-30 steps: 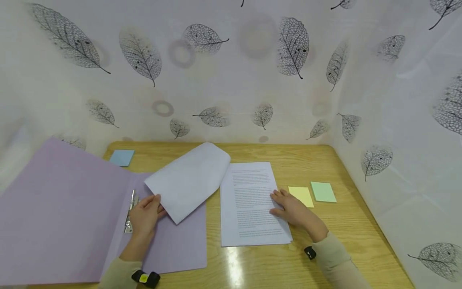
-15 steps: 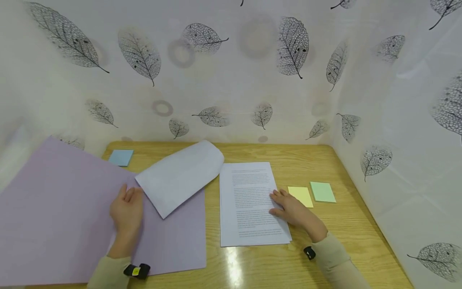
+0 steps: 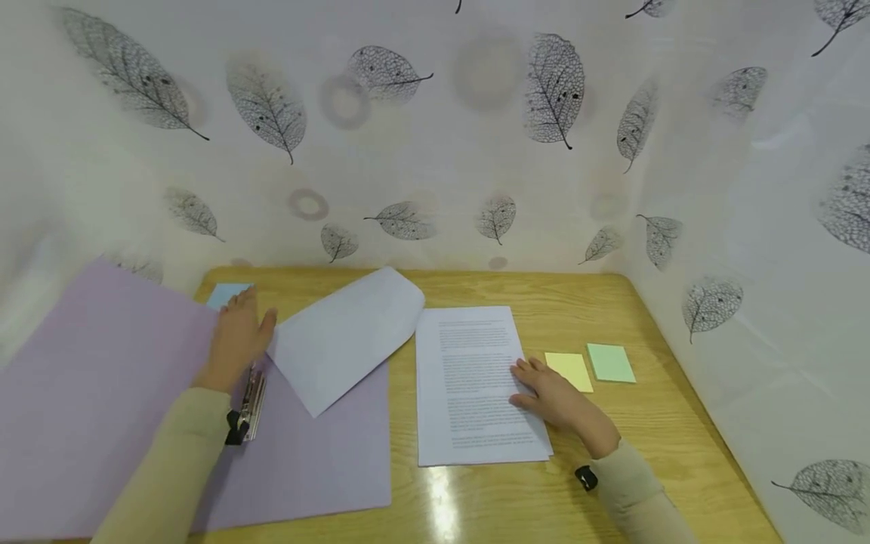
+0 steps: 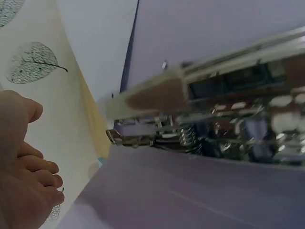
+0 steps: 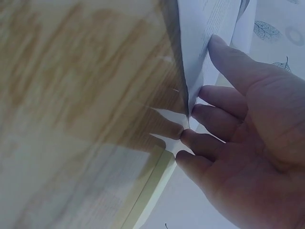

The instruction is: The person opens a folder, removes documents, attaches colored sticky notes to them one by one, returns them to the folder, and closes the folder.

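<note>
An open purple folder [image 3: 326, 468] lies at the left, with a metal clip [image 3: 253, 400] along its spine. My left hand [image 3: 238, 336] is above the clip, near the blue sticky notes [image 3: 224, 292], and holds nothing. In the left wrist view its fingers [image 4: 40, 174] bend loosely and the clip mechanism [image 4: 200, 109] fills the right. A curled white sheet [image 3: 350, 336] lies across the folder's top, its left corner just right of my left hand. My right hand [image 3: 553, 397] rests with relaxed fingers on the right edge of a stack of printed sheets [image 3: 469, 385].
Yellow sticky notes [image 3: 569, 370] lie just right of my right hand, with green sticky notes [image 3: 610, 363] beyond them. A leaf-patterned curtain [image 3: 435, 151] closes off the back and sides of the wooden table [image 3: 652, 423].
My left hand has let go of the curled sheet and moved left, then forward toward the blue notes. The sheet has slid left and stays curled. My right hand has stayed put.
</note>
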Motion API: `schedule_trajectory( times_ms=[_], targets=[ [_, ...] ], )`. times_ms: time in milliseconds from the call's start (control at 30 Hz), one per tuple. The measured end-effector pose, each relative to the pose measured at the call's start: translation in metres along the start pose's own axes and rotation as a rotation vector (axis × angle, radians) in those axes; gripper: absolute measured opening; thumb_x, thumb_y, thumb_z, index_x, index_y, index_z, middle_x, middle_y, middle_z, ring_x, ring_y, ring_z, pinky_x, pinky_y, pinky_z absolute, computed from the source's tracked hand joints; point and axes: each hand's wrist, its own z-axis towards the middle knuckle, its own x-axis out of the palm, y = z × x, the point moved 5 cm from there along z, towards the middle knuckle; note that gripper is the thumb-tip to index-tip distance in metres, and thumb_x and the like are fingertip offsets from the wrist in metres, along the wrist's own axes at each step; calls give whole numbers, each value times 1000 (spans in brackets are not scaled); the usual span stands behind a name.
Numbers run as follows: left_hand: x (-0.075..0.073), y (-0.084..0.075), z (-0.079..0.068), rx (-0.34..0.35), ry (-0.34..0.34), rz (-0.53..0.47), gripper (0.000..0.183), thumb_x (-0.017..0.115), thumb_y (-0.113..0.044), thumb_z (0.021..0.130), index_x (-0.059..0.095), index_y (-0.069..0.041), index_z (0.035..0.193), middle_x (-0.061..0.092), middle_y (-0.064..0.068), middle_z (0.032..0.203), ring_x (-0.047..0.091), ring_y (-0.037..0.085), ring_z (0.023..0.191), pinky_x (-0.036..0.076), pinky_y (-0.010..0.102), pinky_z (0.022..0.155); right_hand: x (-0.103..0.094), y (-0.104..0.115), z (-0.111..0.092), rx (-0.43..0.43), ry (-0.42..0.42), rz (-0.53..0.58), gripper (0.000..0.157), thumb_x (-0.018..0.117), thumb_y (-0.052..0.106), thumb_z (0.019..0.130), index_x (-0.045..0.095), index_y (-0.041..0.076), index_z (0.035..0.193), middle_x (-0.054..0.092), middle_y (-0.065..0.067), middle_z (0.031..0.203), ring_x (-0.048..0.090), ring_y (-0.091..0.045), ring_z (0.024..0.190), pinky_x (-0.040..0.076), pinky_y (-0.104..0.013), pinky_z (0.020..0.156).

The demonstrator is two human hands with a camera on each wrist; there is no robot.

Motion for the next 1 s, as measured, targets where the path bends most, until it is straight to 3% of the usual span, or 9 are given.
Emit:
schedule_trajectory(
  times_ms=[100,133,333,467,633,700,833,933,1000],
  targets=[
    [11,16,19,-21,170,161,71,44,-28,111,26,31,146,32,58,146,28,76,137,21,82,117,0,-3,1,-6,-3,1,63,68,29,104,50,-7,152,44,-30,161,35,-57,151,35,-69,119],
    [12,21,24,-26,199,203,72,43,-29,112,26,33,145,32,59,144,28,77,136,21,83,117,1,-3,1,-5,-3,3,63,68,29,104,50,-7,152,44,-30,161,35,-57,151,35,-69,119],
    [13,39,50,-50,255,321,75,45,-29,108,27,38,137,34,63,135,30,80,133,20,83,117,3,-7,2,-9,-17,14,63,69,29,103,50,-8,151,44,-31,160,35,-58,150,36,-70,119],
    [13,53,61,-97,355,321,77,43,-30,107,22,37,140,32,64,136,27,80,132,17,82,118,5,-7,0,-3,-15,22,64,69,32,103,50,-6,152,44,-30,161,34,-57,151,36,-70,119],
    [14,66,64,-181,502,262,85,39,-39,108,17,35,144,28,65,138,27,80,131,19,82,116,6,-6,-2,-3,-20,22,64,70,32,102,51,-5,151,45,-29,160,35,-57,151,36,-69,119],
    [14,66,63,-211,535,253,86,37,-40,107,16,33,146,26,65,139,28,80,132,22,83,114,4,-5,-2,-7,-27,26,64,70,31,102,52,-6,150,46,-29,159,36,-57,150,36,-69,119],
    [18,65,62,-281,588,241,81,34,-38,106,13,24,154,11,66,144,15,80,140,12,84,118,2,-4,-3,-12,-33,30,63,70,30,102,52,-7,150,46,-30,159,35,-57,150,35,-70,119],
    [25,64,64,-290,615,201,76,31,-37,109,9,17,158,1,66,146,5,80,142,5,83,119,1,-4,-3,-2,-35,32,62,70,29,103,52,-7,150,45,-29,160,34,-57,151,35,-70,119],
    [28,62,65,-267,613,173,73,28,-36,111,8,15,159,1,66,146,7,81,141,7,84,118,0,-4,-4,8,-34,37,62,70,28,103,51,-6,151,44,-28,161,33,-56,152,34,-70,120]
  ],
)
